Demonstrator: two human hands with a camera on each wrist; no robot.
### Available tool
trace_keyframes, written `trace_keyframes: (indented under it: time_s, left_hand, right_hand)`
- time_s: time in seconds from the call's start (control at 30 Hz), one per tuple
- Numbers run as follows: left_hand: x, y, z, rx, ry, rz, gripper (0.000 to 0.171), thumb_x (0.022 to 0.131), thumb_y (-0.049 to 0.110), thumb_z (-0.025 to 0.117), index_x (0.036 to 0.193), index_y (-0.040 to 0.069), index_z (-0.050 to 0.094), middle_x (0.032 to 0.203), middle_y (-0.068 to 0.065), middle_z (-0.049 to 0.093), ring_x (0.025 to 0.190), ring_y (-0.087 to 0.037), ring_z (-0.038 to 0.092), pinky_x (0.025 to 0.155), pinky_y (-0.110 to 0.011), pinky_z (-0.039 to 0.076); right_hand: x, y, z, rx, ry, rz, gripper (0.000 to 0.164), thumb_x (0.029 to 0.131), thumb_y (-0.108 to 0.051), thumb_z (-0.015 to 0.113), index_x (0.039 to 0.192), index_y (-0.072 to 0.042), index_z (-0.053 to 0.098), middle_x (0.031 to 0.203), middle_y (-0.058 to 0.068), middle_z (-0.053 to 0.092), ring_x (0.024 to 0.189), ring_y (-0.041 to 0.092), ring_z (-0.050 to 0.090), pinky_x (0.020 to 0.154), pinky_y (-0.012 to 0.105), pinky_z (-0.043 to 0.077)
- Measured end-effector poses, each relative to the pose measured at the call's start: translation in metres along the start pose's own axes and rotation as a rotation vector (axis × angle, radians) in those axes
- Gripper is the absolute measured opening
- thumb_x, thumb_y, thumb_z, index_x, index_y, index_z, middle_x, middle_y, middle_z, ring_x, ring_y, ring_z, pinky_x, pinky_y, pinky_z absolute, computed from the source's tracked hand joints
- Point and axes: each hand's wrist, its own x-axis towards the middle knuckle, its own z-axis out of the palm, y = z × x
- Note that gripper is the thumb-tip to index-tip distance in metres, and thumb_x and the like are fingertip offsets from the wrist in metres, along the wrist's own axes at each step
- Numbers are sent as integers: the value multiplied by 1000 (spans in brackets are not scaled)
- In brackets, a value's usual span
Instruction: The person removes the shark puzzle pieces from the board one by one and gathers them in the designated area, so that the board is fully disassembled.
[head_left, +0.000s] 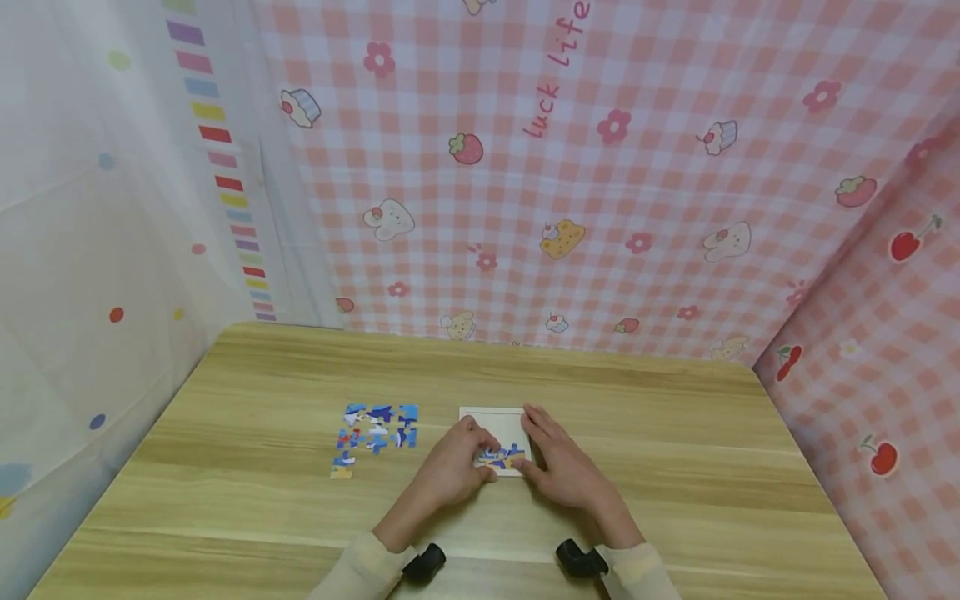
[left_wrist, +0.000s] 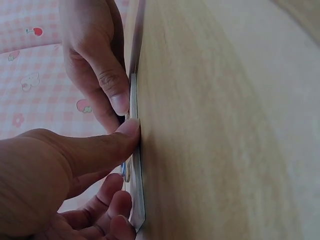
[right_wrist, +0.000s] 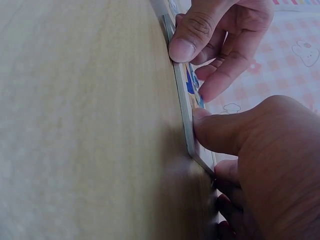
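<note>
A shallow white puzzle tray (head_left: 487, 418) lies flat on the table, with several joined blue and yellow jigsaw pieces (head_left: 504, 456) along its near side. My left hand (head_left: 455, 462) holds the tray's near left part. Its thumb lies on the near edge and its fingers curl in over the pieces; whether they pinch a single piece is hidden. On the right, my right hand (head_left: 564, 468) grips the tray, with the thumb (right_wrist: 220, 131) on the near rim and the fingers along the right side. In the left wrist view the tray's edge (left_wrist: 141, 185) shows side-on.
Left of the tray, several blue jigsaw pieces (head_left: 378, 427) lie loosely grouped on the wooden table (head_left: 247, 500). A pink checked cloth (head_left: 525, 192) hangs behind the table, with another at the right. A white dotted cloth (head_left: 112, 250) hangs at the left.
</note>
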Motion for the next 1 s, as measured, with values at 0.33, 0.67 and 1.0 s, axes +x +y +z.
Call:
trace_keyframes:
  time_s: [0.33, 0.67, 1.0]
  left_hand:
    - [1, 4, -4, 25, -12, 11, 30, 82, 17, 85, 108, 10, 75, 98, -2, 59, 85, -12, 49, 81, -31, 48]
    - [1, 5, -8, 83, -14, 83, 27, 85, 13, 80, 112, 8, 74, 104, -1, 60, 94, -13, 58, 90, -33, 54]
    - [0, -6, -15, 46, 4, 79, 24, 92, 14, 72, 115, 7, 72, 106, -1, 59, 92, -13, 56, 90, -37, 54]
  right_hand:
    - [0, -1, 1, -9, -1, 9, 70, 100, -32, 65, 156, 2, 37, 169, 14, 27, 158, 34, 21, 125, 52, 26]
    - [-1, 1, 0, 4, 7, 2, 71, 100, -34, 65, 156, 2, 37, 169, 14, 27, 158, 34, 21, 125, 51, 25]
    - [-1, 0, -1, 21, 0, 4, 72, 101, -35, 64, 156, 2, 36, 169, 14, 26, 158, 34, 20, 126, 51, 24]
